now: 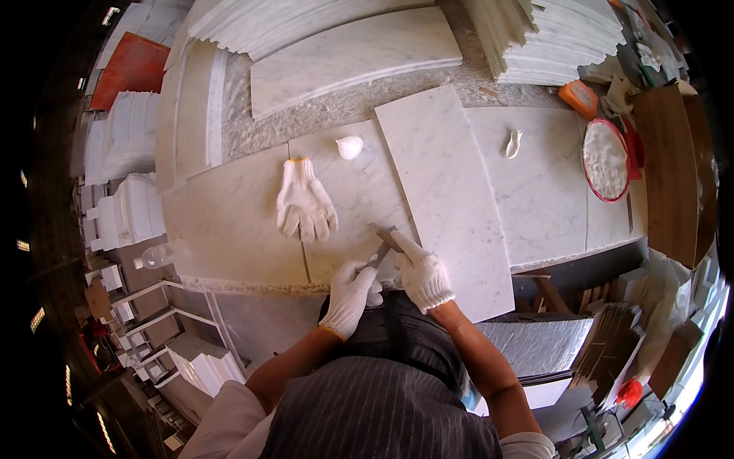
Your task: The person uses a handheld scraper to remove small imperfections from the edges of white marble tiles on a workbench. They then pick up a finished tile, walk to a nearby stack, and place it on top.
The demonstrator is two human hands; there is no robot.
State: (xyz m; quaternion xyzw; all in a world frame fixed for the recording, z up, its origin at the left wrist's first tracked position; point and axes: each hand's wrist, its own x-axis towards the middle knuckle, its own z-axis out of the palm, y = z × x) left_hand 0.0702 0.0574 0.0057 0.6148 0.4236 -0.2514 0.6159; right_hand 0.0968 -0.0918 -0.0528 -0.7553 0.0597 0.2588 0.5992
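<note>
Both my hands wear white knit gloves and meet low over the front edge of the marble worktop (pixel 352 191). My left hand (pixel 350 297) is closed round a flat grey metal scraper (pixel 381 252) whose blade points up and away. In my right hand (pixel 424 277) is a second flat metal scraper (pixel 392 238), crossing the first one; its handle is hidden by the fingers. Just right of my hands lies a long pale marble slab (pixel 443 183), set at a slant. Farther off, a loose white glove (pixel 304 200) lies flat beside a white lump (pixel 349 147).
On the right stand a red-rimmed tub of white paste (pixel 605 161), an orange box (pixel 579 99) and a small white twisted piece (pixel 513 143). Stacked marble slabs (pixel 558 38) and another slab (pixel 355 57) lie at the back. A clear plastic bottle (pixel 160 255) rests at the left.
</note>
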